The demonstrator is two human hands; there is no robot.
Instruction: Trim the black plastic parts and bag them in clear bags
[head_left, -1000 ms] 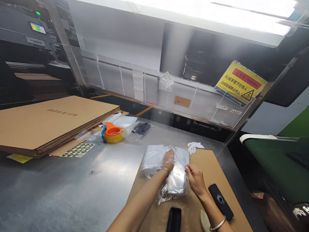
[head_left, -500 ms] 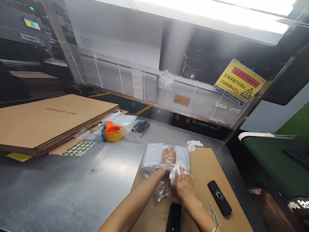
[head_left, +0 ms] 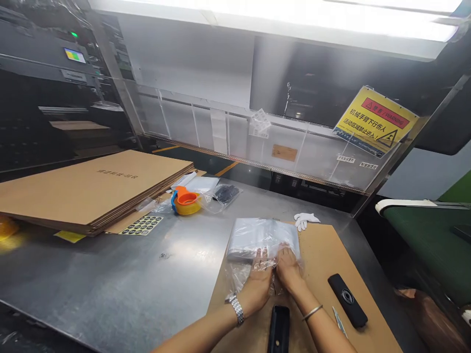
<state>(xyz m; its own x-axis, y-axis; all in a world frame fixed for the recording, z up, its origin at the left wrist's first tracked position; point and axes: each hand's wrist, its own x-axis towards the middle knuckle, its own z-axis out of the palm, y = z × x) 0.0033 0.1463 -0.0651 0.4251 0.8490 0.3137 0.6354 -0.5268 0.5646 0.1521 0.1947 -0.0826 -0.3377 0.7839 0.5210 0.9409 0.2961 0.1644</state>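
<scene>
A stack of clear plastic bags (head_left: 263,234) in loose, crinkled plastic film lies flat on a sheet of brown cardboard (head_left: 316,255). My left hand (head_left: 260,280) rests on the near edge of the film, its fingers stretched forward. Just to its right, my right hand (head_left: 289,267) has bent fingers closed on the film at the stack's near edge. The fingertips are partly hidden by the shiny film. Closer to me, a black oblong case (head_left: 278,328) lies between my forearms.
Right on the cardboard are a black device (head_left: 348,300) and a cutter knife (head_left: 339,321). A white glove (head_left: 306,220) lies beyond. Leftward are an orange tape dispenser (head_left: 187,201), a sticker sheet (head_left: 142,225) and stacked flat cardboard (head_left: 95,186). A clear panel bears a warning sign (head_left: 375,121).
My left hand has drawn back from the top of the stack to its near edge. My right hand has moved slightly forward, its fingers now bent. The whole view has shifted a little.
</scene>
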